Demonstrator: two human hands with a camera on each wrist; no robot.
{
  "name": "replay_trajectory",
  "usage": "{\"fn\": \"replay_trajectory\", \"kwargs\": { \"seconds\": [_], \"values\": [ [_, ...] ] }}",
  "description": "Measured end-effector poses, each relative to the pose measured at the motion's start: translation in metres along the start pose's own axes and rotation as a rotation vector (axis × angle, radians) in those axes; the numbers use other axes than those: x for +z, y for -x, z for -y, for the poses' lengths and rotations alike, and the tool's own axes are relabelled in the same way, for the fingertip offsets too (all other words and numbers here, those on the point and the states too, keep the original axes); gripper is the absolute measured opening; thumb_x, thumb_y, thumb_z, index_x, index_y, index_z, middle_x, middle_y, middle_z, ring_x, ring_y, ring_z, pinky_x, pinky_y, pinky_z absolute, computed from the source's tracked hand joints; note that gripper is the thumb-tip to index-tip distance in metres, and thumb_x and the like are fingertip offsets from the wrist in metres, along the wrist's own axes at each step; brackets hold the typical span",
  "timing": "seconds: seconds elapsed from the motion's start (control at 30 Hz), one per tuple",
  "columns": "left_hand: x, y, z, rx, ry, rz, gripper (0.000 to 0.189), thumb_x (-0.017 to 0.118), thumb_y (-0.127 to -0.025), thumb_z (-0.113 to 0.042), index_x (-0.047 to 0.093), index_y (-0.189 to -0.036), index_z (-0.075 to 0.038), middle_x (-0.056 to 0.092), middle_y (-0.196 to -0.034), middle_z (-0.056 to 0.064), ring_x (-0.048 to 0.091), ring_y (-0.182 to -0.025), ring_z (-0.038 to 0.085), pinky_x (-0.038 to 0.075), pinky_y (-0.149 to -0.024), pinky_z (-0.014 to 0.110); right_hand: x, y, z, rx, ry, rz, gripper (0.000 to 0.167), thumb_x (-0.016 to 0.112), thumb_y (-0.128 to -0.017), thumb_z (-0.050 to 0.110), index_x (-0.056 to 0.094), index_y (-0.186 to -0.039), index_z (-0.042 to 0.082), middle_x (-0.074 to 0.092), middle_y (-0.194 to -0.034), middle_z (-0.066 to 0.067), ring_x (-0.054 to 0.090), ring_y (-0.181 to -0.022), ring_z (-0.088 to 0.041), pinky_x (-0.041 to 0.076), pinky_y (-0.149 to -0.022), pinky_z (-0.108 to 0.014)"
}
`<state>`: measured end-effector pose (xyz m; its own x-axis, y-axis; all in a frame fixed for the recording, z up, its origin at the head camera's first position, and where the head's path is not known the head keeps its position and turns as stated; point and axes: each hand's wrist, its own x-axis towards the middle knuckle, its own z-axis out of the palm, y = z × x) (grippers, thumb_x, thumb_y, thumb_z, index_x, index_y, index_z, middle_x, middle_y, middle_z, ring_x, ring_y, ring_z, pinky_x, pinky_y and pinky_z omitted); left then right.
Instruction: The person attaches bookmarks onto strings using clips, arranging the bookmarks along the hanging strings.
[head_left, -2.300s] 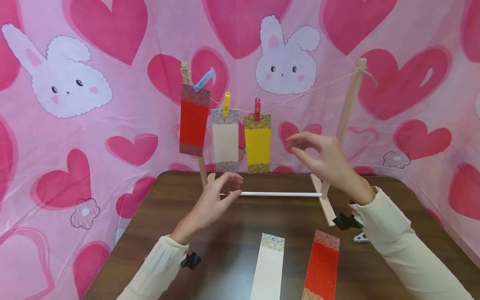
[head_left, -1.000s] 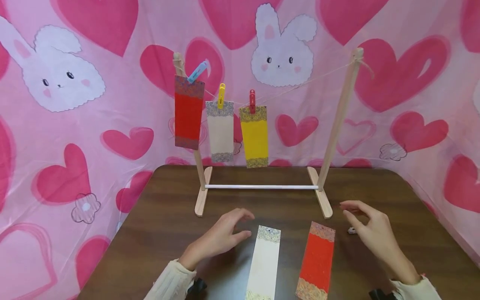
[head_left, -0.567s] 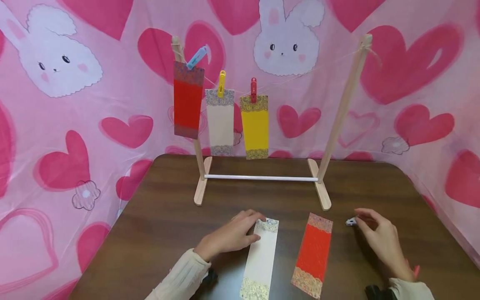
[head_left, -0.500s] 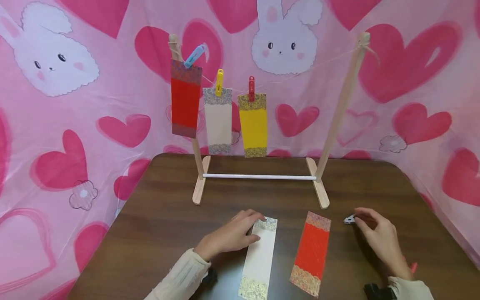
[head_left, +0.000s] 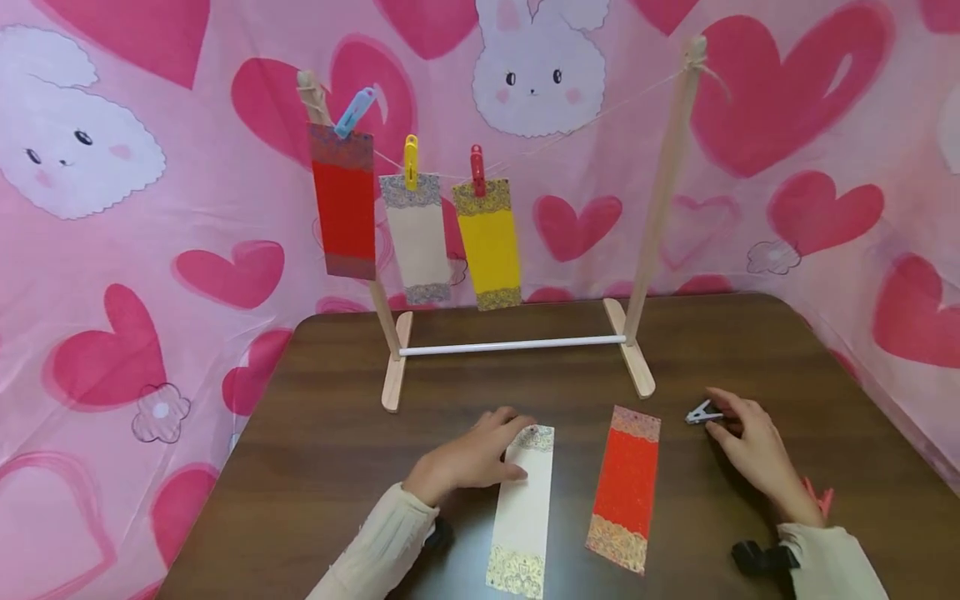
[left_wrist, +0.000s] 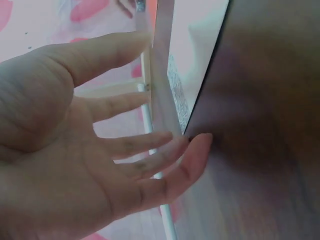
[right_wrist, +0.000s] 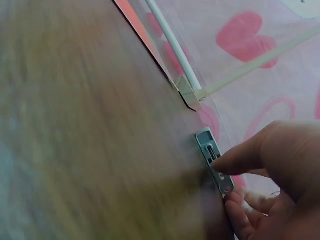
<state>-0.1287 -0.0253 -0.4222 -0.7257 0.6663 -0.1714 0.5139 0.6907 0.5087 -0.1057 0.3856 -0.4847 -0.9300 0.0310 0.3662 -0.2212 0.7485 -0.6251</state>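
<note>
My left hand (head_left: pixel 474 457) rests over the upper left edge of a white card (head_left: pixel 522 512) with patterned ends, lying on the table. Its fingers are loosely bent, the fingertips right at the card's top end; the left wrist view shows thumb and fingers well apart. On the right, my right hand (head_left: pixel 756 446) pinches a pale grey-white clothespin (head_left: pixel 697 412) between thumb and fingers. In the right wrist view the thumb lies on the clothespin's (right_wrist: pixel 204 137) side. A red card (head_left: pixel 625 483) with patterned ends lies between the two hands.
Behind the cards stands a wooden frame with a white crossbar (head_left: pixel 517 344) and a string. Blue, yellow and red clothespins hold a red card (head_left: pixel 345 208), a white card (head_left: pixel 420 246) and a yellow card (head_left: pixel 489 250) there. A red clothespin (head_left: pixel 823 501) peeks out beside my right wrist.
Both hands came down from near the string to the table. My left hand reached the white card; my right hand took hold of the grey-white clothespin and turned it. The head view shifted.
</note>
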Motion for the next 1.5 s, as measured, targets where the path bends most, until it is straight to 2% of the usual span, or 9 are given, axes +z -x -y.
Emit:
{"fn": "replay_trajectory", "kwargs": {
  "seconds": [0.17,0.5,0.63,0.77,0.9,1.1,1.3,1.4,1.5],
  "values": [
    [-0.006,-0.004,0.002,-0.069,-0.039,-0.025,0.072,0.076,-0.089,-0.032,0.042,-0.150,-0.015,0.042,-0.144,0.008,0.038,-0.132,0.028,0.047,-0.099,0.043,0.004,-0.015,0.004,-0.006,0.013,0.033,0.043,0.071,-0.083,-0.008,0.060,-0.125,-0.007,0.054,-0.109,-0.029,0.050,-0.097,-0.034,0.034,-0.073,-0.003],
    [0.001,-0.014,0.006,-0.062,-0.077,-0.088,0.084,0.077,-0.084,-0.049,0.041,-0.150,-0.012,0.043,-0.135,0.007,0.043,-0.113,0.022,0.050,-0.087,0.035,-0.004,-0.012,0.008,0.061,0.084,-0.001,0.028,0.078,-0.083,0.002,0.065,-0.105,-0.007,0.056,-0.105,-0.025,0.057,-0.091,-0.038,0.035,-0.069,-0.003],
    [0.010,-0.015,0.005,-0.089,-0.103,-0.089,0.087,0.081,-0.079,-0.052,0.045,-0.146,-0.010,0.043,-0.134,0.007,0.043,-0.113,0.022,0.052,-0.079,0.033,-0.006,-0.002,0.006,0.096,0.093,0.004,0.028,0.079,-0.083,0.005,0.065,-0.104,-0.006,0.057,-0.105,-0.024,0.057,-0.090,-0.035,0.036,-0.068,-0.004],
    [0.015,-0.015,0.004,-0.096,-0.105,-0.111,0.080,0.087,-0.072,-0.051,0.052,-0.131,-0.009,0.049,-0.116,0.004,0.048,-0.103,0.021,0.051,-0.074,0.033,-0.005,0.003,0.005,0.117,0.094,-0.003,0.028,0.080,-0.083,0.007,0.066,-0.104,-0.005,0.057,-0.106,-0.024,0.057,-0.090,-0.031,0.036,-0.067,-0.003],
    [0.013,-0.014,0.005,-0.089,-0.092,-0.101,0.068,0.090,-0.066,-0.050,0.051,-0.106,-0.011,0.045,-0.095,-0.001,0.044,-0.086,0.016,0.045,-0.069,0.028,-0.004,0.003,0.002,0.106,0.094,-0.021,0.028,0.081,-0.082,0.008,0.067,-0.103,-0.004,0.058,-0.106,-0.023,0.054,-0.087,-0.012,0.036,-0.068,-0.002],
    [0.010,-0.013,0.008,-0.073,-0.065,-0.079,0.053,0.090,-0.069,-0.043,0.051,-0.089,-0.014,0.042,-0.087,-0.003,0.041,-0.077,0.013,0.040,-0.064,0.024,-0.002,0.002,0.000,0.081,0.073,-0.041,0.026,0.081,-0.080,0.005,0.068,-0.102,-0.003,0.060,-0.104,-0.021,0.042,-0.084,0.013,0.038,-0.069,-0.003],
    [0.011,-0.009,0.000,-0.089,-0.079,-0.092,0.051,0.086,-0.075,-0.043,0.056,-0.104,-0.013,0.049,-0.101,0.001,0.049,-0.089,0.018,0.047,-0.069,0.032,-0.003,0.002,-0.003,0.073,0.053,-0.030,0.028,0.081,-0.082,0.006,0.067,-0.104,-0.002,0.060,-0.104,-0.019,0.043,-0.084,0.016,0.038,-0.069,-0.002],
    [0.013,-0.008,-0.010,-0.165,-0.181,-0.089,0.069,0.087,-0.068,-0.055,0.056,-0.113,-0.013,0.053,-0.111,0.006,0.053,-0.104,0.027,0.050,-0.079,0.045,-0.004,0.000,-0.003,0.078,0.058,-0.024,0.028,0.080,-0.083,0.008,0.067,-0.106,-0.002,0.061,-0.104,-0.019,0.043,-0.083,0.014,0.038,-0.069,-0.003],
    [0.019,-0.008,-0.018,-0.244,-0.254,-0.088,0.083,0.089,-0.059,-0.062,0.055,-0.113,-0.010,0.058,-0.104,0.009,0.057,-0.103,0.032,0.048,-0.084,0.053,-0.003,0.000,-0.003,0.090,0.066,-0.023,0.028,0.080,-0.083,0.010,0.068,-0.106,-0.002,0.061,-0.103,-0.019,0.044,-0.082,0.013,0.037,-0.068,-0.004]
  ]
}}
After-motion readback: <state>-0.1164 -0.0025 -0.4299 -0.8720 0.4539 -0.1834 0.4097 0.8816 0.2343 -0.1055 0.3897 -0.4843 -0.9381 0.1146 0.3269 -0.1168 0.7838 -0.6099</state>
